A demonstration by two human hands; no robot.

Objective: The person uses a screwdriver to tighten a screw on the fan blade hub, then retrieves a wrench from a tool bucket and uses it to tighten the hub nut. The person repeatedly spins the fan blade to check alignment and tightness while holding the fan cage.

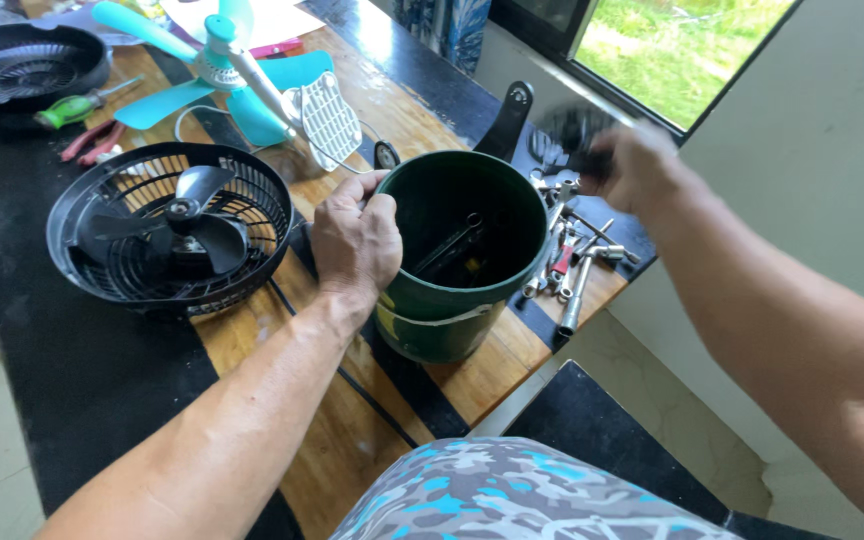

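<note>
Bucket [462, 265], dark green, stands mid-frame on the table [82, 380], right of a black fan [170, 235]. Left hand [355, 240] has its fingers clenched on the rim. Right hand [632, 170], upper right, grasps a blurred black part [567, 135] above loose wrenches [572, 255].

bucket [452, 320]: glossy green plastic | table [352, 440]: varnished wood, black stripes | wrenches [572, 270]: bare shiny metal | fan grille [102, 270]: matt black plastic
</note>
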